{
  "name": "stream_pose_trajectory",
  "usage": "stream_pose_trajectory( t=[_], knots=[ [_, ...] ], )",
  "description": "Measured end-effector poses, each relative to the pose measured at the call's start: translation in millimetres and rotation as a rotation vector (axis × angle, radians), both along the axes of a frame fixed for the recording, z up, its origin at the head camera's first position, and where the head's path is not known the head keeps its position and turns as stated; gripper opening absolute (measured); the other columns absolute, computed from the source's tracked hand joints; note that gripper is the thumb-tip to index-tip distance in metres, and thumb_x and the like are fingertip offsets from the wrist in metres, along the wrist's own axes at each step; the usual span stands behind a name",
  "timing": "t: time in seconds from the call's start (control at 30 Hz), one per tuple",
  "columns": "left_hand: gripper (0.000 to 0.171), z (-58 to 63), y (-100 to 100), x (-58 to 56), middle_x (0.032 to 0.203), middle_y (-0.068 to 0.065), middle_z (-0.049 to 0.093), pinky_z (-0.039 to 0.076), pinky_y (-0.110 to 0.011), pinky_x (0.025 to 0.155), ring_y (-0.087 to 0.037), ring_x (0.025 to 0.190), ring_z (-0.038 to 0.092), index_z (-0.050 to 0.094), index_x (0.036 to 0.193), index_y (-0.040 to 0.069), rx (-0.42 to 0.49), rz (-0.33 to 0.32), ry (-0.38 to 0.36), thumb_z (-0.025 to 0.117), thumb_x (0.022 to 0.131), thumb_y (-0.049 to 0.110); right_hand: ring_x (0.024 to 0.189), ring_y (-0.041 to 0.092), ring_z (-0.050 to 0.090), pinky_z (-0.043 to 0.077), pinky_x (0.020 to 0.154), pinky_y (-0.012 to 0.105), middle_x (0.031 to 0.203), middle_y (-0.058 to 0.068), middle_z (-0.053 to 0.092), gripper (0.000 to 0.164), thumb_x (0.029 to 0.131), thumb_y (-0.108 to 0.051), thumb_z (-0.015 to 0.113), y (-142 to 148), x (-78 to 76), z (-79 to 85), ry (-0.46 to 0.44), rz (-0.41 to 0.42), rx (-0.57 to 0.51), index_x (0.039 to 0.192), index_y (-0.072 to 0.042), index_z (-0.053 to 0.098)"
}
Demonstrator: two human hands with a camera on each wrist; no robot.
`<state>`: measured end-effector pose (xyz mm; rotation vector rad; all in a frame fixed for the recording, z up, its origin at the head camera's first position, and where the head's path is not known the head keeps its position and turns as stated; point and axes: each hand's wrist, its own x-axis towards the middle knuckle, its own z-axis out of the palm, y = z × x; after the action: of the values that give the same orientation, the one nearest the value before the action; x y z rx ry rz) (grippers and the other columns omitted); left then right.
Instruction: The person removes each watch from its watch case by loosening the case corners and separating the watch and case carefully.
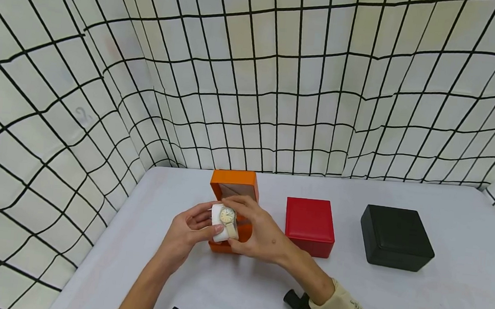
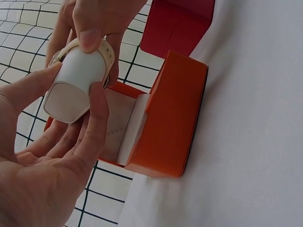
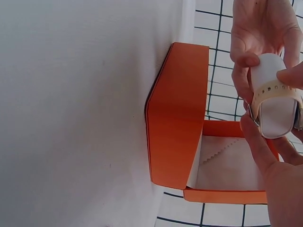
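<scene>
A wristwatch [image 1: 227, 215] with a cream strap and pale dial is wrapped round a white watch cushion [image 2: 78, 80]. My left hand [image 1: 185, 235] grips the cushion at one end between thumb and fingers. From the other side my right hand [image 1: 264, 232] holds the watch, its thumb on the cream strap [image 3: 274, 90]. Both hands are over an orange box [image 1: 236, 179], whose lid stands raised at the back. Part of the box's base is hidden behind the hands; its pale lining [image 3: 227, 161] shows in the right wrist view.
To the right of the orange box is a closed red box [image 1: 308, 218], and farther right a closed black box [image 1: 395, 233]. All stand on a white-covered table [image 1: 451, 300]. White sheeting with a black grid [image 1: 279, 98] rises behind and at the left.
</scene>
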<state>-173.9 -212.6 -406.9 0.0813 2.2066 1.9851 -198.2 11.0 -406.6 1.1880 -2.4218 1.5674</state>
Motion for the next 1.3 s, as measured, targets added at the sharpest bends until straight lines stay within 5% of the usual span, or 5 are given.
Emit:
stream_pose_trajectory(
  t=[0.5,1.3],
  knots=[
    [0.067,0.0,-2.6,-0.5,0.146,-0.021,0.060,0.060,-0.024,0.093,-0.017,0.117,0.070,0.046,0.151,0.004,0.011,-0.045,-0.008,0.076,0.092,0.012,0.138,0.024,0.052,0.055,0.109,0.041,0.152,0.006,0.050,0.075,0.084,-0.006,0.078,4.8,-3.2,0.1,0.015,0.037,0.031,0.154,-0.011,0.051],
    [0.068,2.1,-7.7,1.0,0.153,-0.024,0.052,0.060,-0.024,0.093,-0.016,0.119,0.067,0.040,0.155,0.005,0.025,-0.093,-0.027,0.070,0.096,0.013,0.137,0.017,0.050,0.055,0.106,0.035,0.150,-0.001,0.052,0.071,0.087,-0.015,0.077,4.3,-4.3,2.2,-0.114,0.056,0.026,0.154,-0.022,0.053]
  ],
)
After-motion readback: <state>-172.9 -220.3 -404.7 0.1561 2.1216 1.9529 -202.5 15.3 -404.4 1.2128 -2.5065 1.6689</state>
